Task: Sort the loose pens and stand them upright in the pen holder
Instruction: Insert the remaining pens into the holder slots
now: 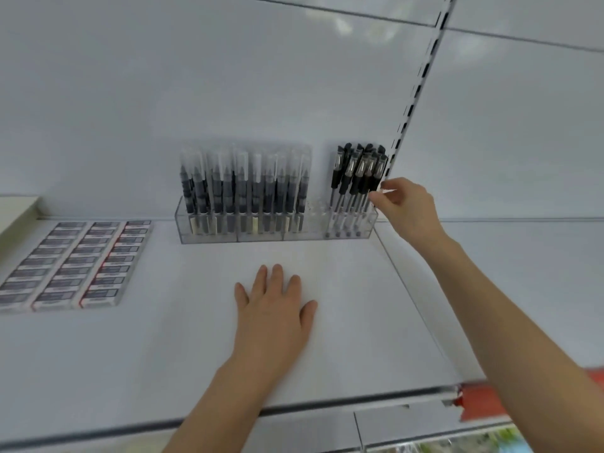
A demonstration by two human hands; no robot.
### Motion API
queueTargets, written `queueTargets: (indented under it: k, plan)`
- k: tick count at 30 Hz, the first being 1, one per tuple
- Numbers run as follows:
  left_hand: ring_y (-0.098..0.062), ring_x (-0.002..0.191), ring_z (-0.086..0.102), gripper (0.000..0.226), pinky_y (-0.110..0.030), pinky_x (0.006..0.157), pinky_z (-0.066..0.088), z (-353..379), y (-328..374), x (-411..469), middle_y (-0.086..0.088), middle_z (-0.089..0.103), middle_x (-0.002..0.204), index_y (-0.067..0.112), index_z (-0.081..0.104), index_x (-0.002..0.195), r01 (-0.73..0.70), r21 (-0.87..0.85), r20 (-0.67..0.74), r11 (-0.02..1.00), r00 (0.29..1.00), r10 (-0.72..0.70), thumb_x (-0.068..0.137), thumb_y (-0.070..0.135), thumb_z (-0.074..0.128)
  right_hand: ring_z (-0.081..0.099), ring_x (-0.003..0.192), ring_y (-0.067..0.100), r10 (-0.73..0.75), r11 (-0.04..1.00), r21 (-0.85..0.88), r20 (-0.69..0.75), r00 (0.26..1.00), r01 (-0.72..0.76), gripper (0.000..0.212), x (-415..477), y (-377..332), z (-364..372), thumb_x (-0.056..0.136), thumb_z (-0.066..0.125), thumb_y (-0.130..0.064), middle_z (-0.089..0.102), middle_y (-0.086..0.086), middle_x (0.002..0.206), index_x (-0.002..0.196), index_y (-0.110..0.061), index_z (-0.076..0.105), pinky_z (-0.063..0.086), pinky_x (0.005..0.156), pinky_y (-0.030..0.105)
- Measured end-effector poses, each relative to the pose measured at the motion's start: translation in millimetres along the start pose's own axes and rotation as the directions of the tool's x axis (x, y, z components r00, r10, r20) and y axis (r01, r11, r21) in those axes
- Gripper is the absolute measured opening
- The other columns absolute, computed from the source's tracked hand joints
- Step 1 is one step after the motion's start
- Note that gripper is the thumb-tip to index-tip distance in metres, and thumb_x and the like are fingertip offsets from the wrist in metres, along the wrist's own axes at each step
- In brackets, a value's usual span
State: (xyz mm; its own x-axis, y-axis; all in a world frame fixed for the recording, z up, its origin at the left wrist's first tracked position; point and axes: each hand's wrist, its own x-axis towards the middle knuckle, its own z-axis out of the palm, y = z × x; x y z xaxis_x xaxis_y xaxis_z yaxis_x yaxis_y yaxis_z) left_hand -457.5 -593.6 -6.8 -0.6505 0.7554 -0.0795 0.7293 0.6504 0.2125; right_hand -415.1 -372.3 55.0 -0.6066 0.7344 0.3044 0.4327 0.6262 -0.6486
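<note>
Head view: boxes [75, 263] lie far left on the shelf [343, 305].
Left hand [274, 312]: flat on the shelf, fingers straight, holds nothing.
Holder [310, 228]: clear, at the back of the shelf, beyond the left hand.
Pens [356, 173]: upright in its right end, long axis vertical.
Right hand [408, 207]: the nearer one, fingertips at the rightmost pen; pinching or only touching, I cannot tell.
</note>
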Motion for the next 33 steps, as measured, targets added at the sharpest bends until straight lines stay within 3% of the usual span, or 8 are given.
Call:
queueTargets:
  k: [3,8,12,17,20,24,28,33]
  plan:
    - [-0.026,0.144,-0.002,0.053,-0.050,0.114,0.003,3.7,-0.2,-0.3,-0.008,0.004,0.157,0.019,0.019,0.144,-0.020,-0.009,-0.019,1.000,1.000,0.020,0.098,0.043,0.018,0.048,0.124,0.020,0.010,0.992,-0.126,0.103,0.995,0.003,0.042,-31.5,10.5,-4.6,0.091,0.055,-0.032,0.056,0.006,0.131,0.127,-0.010,0.052,0.032,0.097,0.024]
    - [-0.027,0.144,0.001,0.051,-0.049,0.114,0.005,6.8,-2.8,-2.2,-0.010,0.008,0.156,0.017,0.024,0.142,-0.057,-0.046,-0.049,0.997,0.997,0.055,0.098,0.041,0.022,0.044,0.125,0.011,0.107,0.984,-0.152,0.059,0.993,-0.097,0.038,-94.5,33.3,-33.8,0.089,0.056,-0.034,0.052,-0.004,0.134,0.124,-0.017,0.056,0.027,0.087,0.011]
    - [-0.028,0.144,0.005,0.048,-0.049,0.114,0.007,6.6,-5.9,-2.6,-0.010,0.013,0.155,0.016,0.032,0.138,-0.087,-0.066,-0.045,0.994,0.995,0.084,0.097,0.041,0.025,0.052,0.109,0.016,0.187,0.967,-0.161,-0.075,0.980,-0.197,0.035,-142.7,58.5,-74.2,0.089,0.057,-0.030,0.058,-0.001,0.129,0.120,-0.016,0.059,0.031,0.087,0.020]
    - [-0.036,0.135,0.027,0.044,-0.053,0.108,0.022,5.3,1.7,-3.5,-0.022,0.036,0.142,0.005,0.052,0.120,-0.121,-0.121,-0.150,0.985,0.983,0.102,0.096,0.036,0.034,0.048,0.124,0.023,0.304,0.926,-0.173,-0.187,0.934,-0.336,0.037,-204.5,104.0,-123.2,0.090,0.056,-0.025,0.056,0.006,0.130,0.125,-0.012,0.055,0.033,0.096,0.030]
    - [-0.048,0.111,0.052,0.050,-0.060,0.091,0.040,10.5,45.3,-19.5,-0.035,0.057,0.115,-0.009,0.062,0.105,-0.334,-0.144,-0.360,0.932,0.895,0.265,0.090,0.034,0.041,0.045,0.126,0.024,0.369,0.899,-0.159,-0.229,0.901,-0.409,0.041,-244.4,132.2,-152.2,0.090,0.056,-0.022,0.053,0.009,0.133,0.128,-0.009,0.051,0.032,0.101,0.031]
    - [-0.045,0.113,0.055,0.040,-0.059,0.093,0.040,32.7,145.3,-68.0,-0.029,0.059,0.118,-0.006,0.064,0.109,-0.554,-0.215,-0.412,0.804,0.798,0.440,0.085,0.025,0.053,0.048,0.124,0.026,0.453,0.849,-0.164,-0.263,0.852,-0.503,0.044,-306.4,174.3,-199.2,0.091,0.055,-0.023,0.051,0.008,0.136,0.132,-0.011,0.047,0.037,0.099,0.034]
    - [-0.041,0.096,0.064,0.050,-0.057,0.080,0.048,73.4,229.6,-112.8,-0.023,0.067,0.106,0.001,0.067,0.105,-0.708,-0.171,-0.305,0.685,0.699,0.647,0.084,0.038,0.042,0.050,0.119,0.027,0.511,0.795,-0.182,-0.313,0.801,-0.579,0.045,-367.5,215.9,-248.8,0.091,0.054,-0.025,0.054,0.011,0.132,0.133,-0.011,0.046,0.038,0.095,0.034]
    - [-0.034,0.091,0.067,0.044,-0.053,0.079,0.051,104.5,299.0,-155.9,-0.016,0.070,0.101,0.005,0.068,0.104,-0.740,-0.174,-0.157,0.649,0.672,0.724,0.084,0.038,0.047,0.046,0.126,0.024,0.561,0.752,-0.142,-0.374,0.739,-0.643,0.044,-427.9,252.8,-303.4,0.091,0.055,-0.023,0.051,0.009,0.135,0.131,-0.007,0.047,0.033,0.100,0.028]
